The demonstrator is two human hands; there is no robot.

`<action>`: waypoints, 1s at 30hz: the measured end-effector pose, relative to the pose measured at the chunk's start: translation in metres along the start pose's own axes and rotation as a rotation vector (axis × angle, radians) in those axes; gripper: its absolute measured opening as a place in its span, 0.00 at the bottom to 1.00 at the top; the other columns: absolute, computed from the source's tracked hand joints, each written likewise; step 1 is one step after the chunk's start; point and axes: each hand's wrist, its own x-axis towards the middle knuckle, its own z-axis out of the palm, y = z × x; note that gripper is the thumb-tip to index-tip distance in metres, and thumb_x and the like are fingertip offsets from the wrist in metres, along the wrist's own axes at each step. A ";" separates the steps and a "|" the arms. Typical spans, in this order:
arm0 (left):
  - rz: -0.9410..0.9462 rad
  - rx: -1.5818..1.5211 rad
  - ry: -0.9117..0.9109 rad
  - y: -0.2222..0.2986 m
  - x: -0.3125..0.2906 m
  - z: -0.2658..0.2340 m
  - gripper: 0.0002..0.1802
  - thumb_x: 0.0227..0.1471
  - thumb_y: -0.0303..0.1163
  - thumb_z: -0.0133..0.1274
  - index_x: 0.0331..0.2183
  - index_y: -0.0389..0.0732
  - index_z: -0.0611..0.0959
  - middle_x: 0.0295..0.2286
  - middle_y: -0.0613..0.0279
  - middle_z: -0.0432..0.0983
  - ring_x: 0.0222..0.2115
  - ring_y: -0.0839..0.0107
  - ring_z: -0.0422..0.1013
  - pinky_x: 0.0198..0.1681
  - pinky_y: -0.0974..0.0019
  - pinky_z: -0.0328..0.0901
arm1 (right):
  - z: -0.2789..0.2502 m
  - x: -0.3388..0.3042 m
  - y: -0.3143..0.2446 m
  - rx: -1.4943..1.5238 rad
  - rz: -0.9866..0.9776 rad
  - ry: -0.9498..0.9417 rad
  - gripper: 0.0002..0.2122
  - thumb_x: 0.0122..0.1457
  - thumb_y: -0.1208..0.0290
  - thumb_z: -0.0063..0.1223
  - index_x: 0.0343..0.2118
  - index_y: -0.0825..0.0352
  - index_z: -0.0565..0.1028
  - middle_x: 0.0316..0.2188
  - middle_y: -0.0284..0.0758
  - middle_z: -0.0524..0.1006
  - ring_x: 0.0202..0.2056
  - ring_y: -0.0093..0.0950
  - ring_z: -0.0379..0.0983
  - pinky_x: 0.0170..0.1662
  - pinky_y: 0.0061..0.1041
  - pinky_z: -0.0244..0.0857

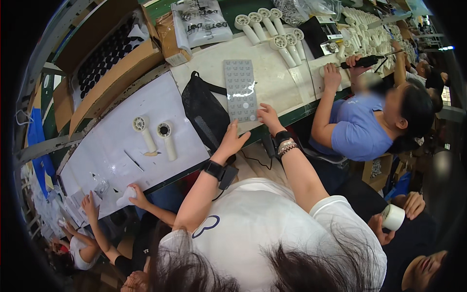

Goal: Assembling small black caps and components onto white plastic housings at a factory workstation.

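Observation:
A grey sheet of small labels (240, 92) lies flat on the table in front of me, with two pale round spots near its lower end. My left hand (232, 142) is just below the sheet's lower left corner, thumb apart from the fingers, and one fingertip reaches the sheet's edge. Beside the lower right corner is my right hand (268, 117), its fingers apart and nothing visible in them. Whether its fingertips touch the sheet, I cannot tell. A black mesh bag (206, 109) with a strap rests left of the sheet, close to my left hand.
Several white handheld fans (266, 22) stand at the back; two more fans (167, 138) lie on the left. A cardboard box (112, 73) holds dark round parts. At right a co-worker in blue holds a black power screwdriver (362, 62). Another person's hand (138, 197) works at lower left.

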 end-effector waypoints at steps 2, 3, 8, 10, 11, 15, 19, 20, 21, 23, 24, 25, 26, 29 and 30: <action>-0.032 0.060 -0.004 0.002 0.012 0.010 0.41 0.45 0.38 0.55 0.53 0.24 0.57 0.50 0.35 0.57 0.53 0.48 0.56 0.54 0.63 0.56 | 0.006 0.001 -0.002 0.022 0.042 -0.036 0.24 0.51 0.69 0.52 0.51 0.72 0.63 0.35 0.36 0.72 0.30 0.22 0.68 0.31 0.20 0.64; -0.054 0.115 -0.014 0.004 0.018 0.014 0.42 0.45 0.39 0.55 0.53 0.22 0.56 0.51 0.34 0.56 0.53 0.48 0.55 0.55 0.62 0.54 | 0.007 0.002 -0.002 0.025 0.047 -0.048 0.24 0.51 0.69 0.52 0.51 0.72 0.63 0.35 0.36 0.72 0.30 0.22 0.68 0.31 0.20 0.64; -0.136 0.066 0.005 -0.017 0.036 0.026 0.43 0.44 0.40 0.54 0.52 0.20 0.56 0.51 0.31 0.56 0.55 0.47 0.54 0.57 0.61 0.50 | 0.008 0.007 -0.003 0.035 0.079 -0.059 0.20 0.50 0.70 0.54 0.45 0.72 0.68 0.29 0.33 0.72 0.26 0.20 0.67 0.28 0.19 0.63; -0.147 0.055 0.020 -0.021 0.035 0.028 0.43 0.44 0.40 0.54 0.52 0.21 0.56 0.51 0.31 0.56 0.54 0.47 0.54 0.57 0.61 0.50 | 0.011 0.009 -0.002 -0.033 0.061 -0.040 0.17 0.49 0.70 0.55 0.41 0.72 0.70 0.26 0.32 0.73 0.24 0.19 0.67 0.27 0.18 0.62; -0.154 0.047 0.035 -0.021 0.033 0.028 0.43 0.44 0.41 0.54 0.52 0.21 0.56 0.51 0.32 0.57 0.54 0.47 0.54 0.57 0.61 0.50 | 0.010 0.010 -0.001 -0.033 0.064 -0.038 0.17 0.49 0.70 0.55 0.41 0.72 0.70 0.26 0.32 0.73 0.24 0.19 0.67 0.27 0.18 0.62; -0.162 0.037 0.041 -0.017 0.032 0.032 0.43 0.44 0.40 0.54 0.53 0.21 0.56 0.50 0.32 0.57 0.54 0.48 0.56 0.56 0.61 0.51 | 0.009 0.014 0.003 -0.043 0.108 -0.019 0.14 0.49 0.68 0.56 0.37 0.70 0.72 0.24 0.30 0.72 0.23 0.19 0.67 0.27 0.18 0.62; -0.153 -0.014 0.058 -0.010 0.031 0.031 0.40 0.45 0.39 0.53 0.53 0.23 0.58 0.50 0.35 0.59 0.53 0.50 0.57 0.55 0.62 0.52 | 0.007 0.015 0.008 -0.106 0.047 -0.024 0.12 0.50 0.68 0.57 0.36 0.69 0.72 0.25 0.29 0.73 0.25 0.17 0.67 0.28 0.17 0.63; -0.149 -0.039 0.071 -0.010 0.030 0.030 0.38 0.46 0.39 0.53 0.52 0.25 0.59 0.50 0.36 0.60 0.52 0.51 0.58 0.55 0.62 0.53 | 0.007 0.013 0.006 -0.013 0.052 -0.063 0.12 0.51 0.69 0.56 0.36 0.69 0.72 0.26 0.29 0.73 0.26 0.17 0.67 0.30 0.17 0.63; -0.148 -0.040 0.071 -0.012 0.028 0.031 0.38 0.46 0.39 0.53 0.52 0.25 0.59 0.50 0.36 0.60 0.52 0.51 0.58 0.55 0.62 0.53 | 0.006 0.011 0.005 0.080 0.057 -0.100 0.11 0.52 0.69 0.55 0.36 0.69 0.72 0.27 0.29 0.74 0.26 0.17 0.68 0.31 0.17 0.63; -0.150 -0.215 0.108 -0.020 0.022 0.032 0.32 0.48 0.37 0.53 0.50 0.29 0.63 0.48 0.42 0.63 0.51 0.54 0.60 0.53 0.63 0.55 | 0.004 0.006 0.002 0.172 0.058 -0.135 0.11 0.53 0.70 0.55 0.37 0.69 0.72 0.27 0.29 0.74 0.27 0.17 0.68 0.32 0.17 0.63; -0.150 -0.302 0.126 -0.022 0.019 0.032 0.29 0.49 0.37 0.52 0.49 0.31 0.65 0.48 0.45 0.64 0.50 0.56 0.61 0.53 0.63 0.56 | 0.003 0.003 0.001 0.217 0.038 -0.119 0.11 0.53 0.71 0.54 0.38 0.69 0.72 0.28 0.30 0.75 0.28 0.17 0.69 0.33 0.17 0.63; -0.147 -0.302 0.124 -0.017 0.016 0.030 0.29 0.49 0.37 0.52 0.49 0.31 0.65 0.48 0.45 0.64 0.50 0.56 0.61 0.53 0.63 0.56 | 0.002 -0.002 -0.003 0.264 0.018 -0.102 0.11 0.54 0.72 0.54 0.39 0.69 0.71 0.29 0.30 0.75 0.29 0.17 0.69 0.34 0.16 0.63; -0.265 -0.482 0.097 -0.012 0.012 0.028 0.27 0.49 0.36 0.52 0.48 0.32 0.66 0.47 0.48 0.64 0.50 0.58 0.62 0.51 0.63 0.57 | 0.001 -0.006 -0.008 0.310 -0.002 -0.085 0.11 0.54 0.73 0.53 0.40 0.69 0.71 0.30 0.30 0.75 0.30 0.17 0.69 0.35 0.16 0.63; -0.500 -0.839 0.029 0.001 0.009 0.027 0.22 0.51 0.36 0.53 0.46 0.36 0.69 0.46 0.53 0.65 0.49 0.63 0.63 0.49 0.64 0.60 | -0.008 -0.012 -0.016 0.394 -0.056 -0.093 0.12 0.54 0.74 0.53 0.42 0.69 0.70 0.31 0.30 0.76 0.32 0.17 0.70 0.36 0.16 0.63; -0.521 -1.008 0.041 0.002 0.013 0.028 0.20 0.51 0.35 0.52 0.44 0.36 0.70 0.45 0.54 0.67 0.47 0.64 0.64 0.48 0.65 0.61 | -0.009 -0.015 -0.019 0.432 -0.082 -0.102 0.13 0.54 0.75 0.52 0.43 0.69 0.70 0.31 0.31 0.76 0.32 0.18 0.70 0.37 0.16 0.63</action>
